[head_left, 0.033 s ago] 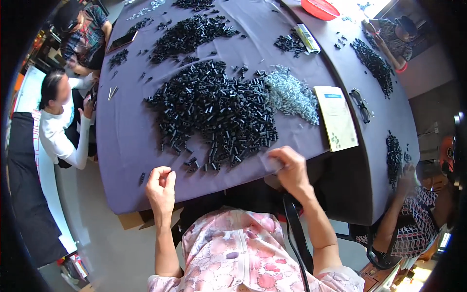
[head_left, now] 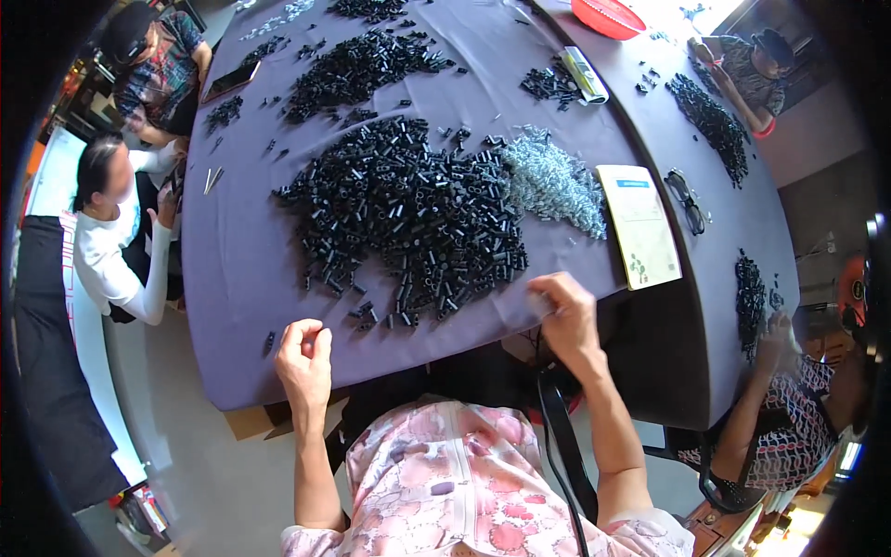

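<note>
A large heap of small black tube-shaped plastic pieces (head_left: 408, 218) spreads over the purple-grey cloth on the table. Against its right side lies a pile of small clear or silvery pieces (head_left: 554, 181). My left hand (head_left: 304, 362) is just in front of the heap's near left side, thumb and fingertips pinched together; anything between them is hidden. Off the heap's near right corner is my right hand (head_left: 569, 316), its fingers curled in and its thumb side blurred. What it holds, if anything, I cannot make out. One loose black piece (head_left: 270, 341) lies left of my left hand.
Right of the clear pile is a cream booklet (head_left: 640, 227), with eyeglasses (head_left: 688, 201) beyond it. Farther back are another black heap (head_left: 362, 70), a phone (head_left: 232, 81) and a red basket (head_left: 608, 17). Other people sit along both sides. A dark strap (head_left: 566, 436) hangs by my right arm.
My right hand has shifted a little to the right, away from the heap. My left hand keeps its pinch in almost the same place.
</note>
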Demonstrator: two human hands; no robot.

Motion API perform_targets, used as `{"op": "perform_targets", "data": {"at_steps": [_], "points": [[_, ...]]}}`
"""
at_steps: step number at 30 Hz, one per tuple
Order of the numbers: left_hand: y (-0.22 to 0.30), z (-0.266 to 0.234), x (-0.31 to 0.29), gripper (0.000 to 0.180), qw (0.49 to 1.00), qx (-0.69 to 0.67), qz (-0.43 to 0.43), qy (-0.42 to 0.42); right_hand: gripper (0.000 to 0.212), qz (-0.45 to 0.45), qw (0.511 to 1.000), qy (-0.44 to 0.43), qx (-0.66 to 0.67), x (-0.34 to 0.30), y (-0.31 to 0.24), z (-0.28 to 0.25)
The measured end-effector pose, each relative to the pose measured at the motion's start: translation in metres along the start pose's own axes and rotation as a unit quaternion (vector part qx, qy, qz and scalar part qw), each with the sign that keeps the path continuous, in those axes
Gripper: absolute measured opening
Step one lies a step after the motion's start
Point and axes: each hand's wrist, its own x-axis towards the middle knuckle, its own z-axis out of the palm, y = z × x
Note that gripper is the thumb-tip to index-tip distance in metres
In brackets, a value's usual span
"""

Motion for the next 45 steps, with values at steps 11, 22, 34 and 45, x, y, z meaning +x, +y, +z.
{"op": "perform_targets", "data": {"at_steps": [11,22,34,45], "points": [[-0.008,0.004,0.008,0.012,0.977,0.15,0.127,0.076,0.022,0.059,0.966,0.057,-0.246,0.042,0.059,-0.029],[-0.005,0.005,0.003,0.015,0.968,0.174,0.149,0.107,0.016,0.008,0.941,0.044,-0.336,0.043,0.066,-0.013],[0.01,0.027,-0.012,0.012,0.991,0.025,0.128,0.017,0.034,0.01,0.988,0.116,-0.101,0.038,0.034,0.01],[0.026,0.045,0.011,0.01,0.977,0.101,0.184,-0.028,0.045,0.033,0.984,0.16,0.076,0.026,0.036,0.039]]}}
